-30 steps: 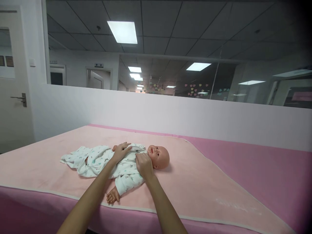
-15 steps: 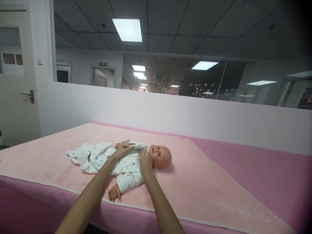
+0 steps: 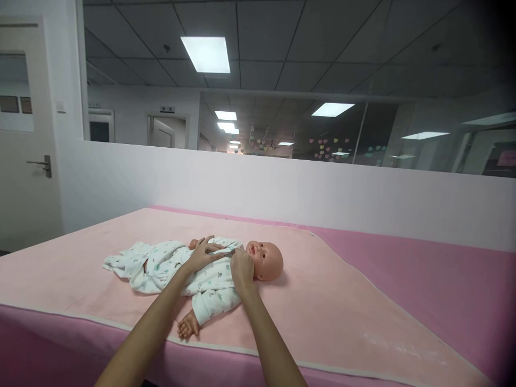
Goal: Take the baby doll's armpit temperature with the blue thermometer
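A baby doll (image 3: 269,260) lies on its back, its bald head to the right. It wears a white patterned baby romper (image 3: 215,277), whose legs spread loosely to the left. My left hand (image 3: 205,253) rests on the doll's chest with its fingers stretched out over the cloth. Close by the doll's chin, my right hand (image 3: 242,267) is closed on the romper near the neckline; its fingertips are partly hidden. One doll hand (image 3: 188,324) sticks out of the near sleeve, and the other shows just beyond my left hand.
Under the doll is a light pink mat (image 3: 342,306) with a pale edge, over a darker pink padded surface (image 3: 435,263). Behind it runs a low white wall (image 3: 302,188) with glass above. A door (image 3: 24,177) stands at the far left.
The view has shifted slightly. My right hand has curled tighter at the neckline, and the cloth between my hands looks pulled up a little. My left hand stays on the chest.
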Motion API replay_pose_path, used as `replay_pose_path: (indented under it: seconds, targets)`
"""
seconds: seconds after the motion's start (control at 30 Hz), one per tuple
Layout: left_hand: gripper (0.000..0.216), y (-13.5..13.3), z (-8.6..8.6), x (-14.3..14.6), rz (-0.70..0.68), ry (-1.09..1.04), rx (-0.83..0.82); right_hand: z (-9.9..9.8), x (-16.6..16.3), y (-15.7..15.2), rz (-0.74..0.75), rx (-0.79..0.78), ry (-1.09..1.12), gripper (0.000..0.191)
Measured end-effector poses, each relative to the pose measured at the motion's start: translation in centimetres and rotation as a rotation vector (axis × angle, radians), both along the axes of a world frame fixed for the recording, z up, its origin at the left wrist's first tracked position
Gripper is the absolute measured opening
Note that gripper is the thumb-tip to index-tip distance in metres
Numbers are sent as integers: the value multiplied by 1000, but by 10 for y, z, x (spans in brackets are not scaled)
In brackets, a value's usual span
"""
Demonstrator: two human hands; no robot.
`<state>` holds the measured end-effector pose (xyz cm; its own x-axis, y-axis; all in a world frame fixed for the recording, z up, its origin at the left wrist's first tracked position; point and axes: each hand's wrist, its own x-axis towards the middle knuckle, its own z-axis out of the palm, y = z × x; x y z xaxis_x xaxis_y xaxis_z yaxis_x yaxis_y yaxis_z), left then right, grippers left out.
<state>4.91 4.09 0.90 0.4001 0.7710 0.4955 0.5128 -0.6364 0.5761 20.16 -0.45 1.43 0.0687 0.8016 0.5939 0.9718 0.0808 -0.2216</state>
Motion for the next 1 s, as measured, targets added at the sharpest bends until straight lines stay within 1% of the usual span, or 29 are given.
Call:
replay_pose_path:
  seconds: [0.07, 0.17, 0.23, 0.3, 0.33, 0.4, 0.47, 0.53, 0.6, 0.67, 0.73, 0.8, 0.83, 0.9, 0.93, 1.0]
  targets:
    - [31, 1, -1, 0, 8, -10, -5, 4, 9, -19, -14, 59, 58, 30]
    - [34, 3, -3, 1, 73, -25, 1, 4, 34, -64, -68, 198, 233, 31]
    - [33, 2, -3, 2, 129, -26, 32, -3, 54, -97, -162, 278, 353, 29]
    - [27, -1, -2, 5, 148, 1, 102, -15, 72, -124, -264, 315, 385, 30]
    - [24, -3, -1, 7, 143, 24, 150, -23, 79, -134, -306, 306, 377, 31]
    - [21, -10, 2, 11, 135, 71, 262, -38, 92, -148, -351, 232, 328, 28]
    - [27, -17, 5, 18, 139, 108, 373, -51, 103, -153, -378, 141, 275, 24]
    - [36, -25, 8, 25, 130, 135, 454, -57, 109, -153, -358, 68, 199, 21]
    - [44, -31, 10, 33, 88, 166, 494, -51, 110, -148, -290, 46, 110, 18]
    - [46, -34, 11, 39, 37, 198, 500, -35, 100, -137, -197, 82, 54, 15]
    - [41, -36, 11, 43, 13, 211, 476, -13, 80, -119, -104, 121, 63, 17]
    - [36, -35, 8, 43, 13, 200, 423, 7, 55, -94, 2, 74, 95, 25]
    - [34, -34, 7, 43, 19, 187, 391, 13, 43, -79, 32, 57, 103, 25]
    - [33, -32, 4, 41, 24, 166, 339, 15, 23, -52, 36, 18, 79, 18]
    - [32, -31, 2, 41, 26, 159, 321, 11, 16, -41, 40, 5, 64, 17]
    - [32, -29, 0, 40, 35, 154, 291, -2, 10, -24, 79, 31, 49, 19]
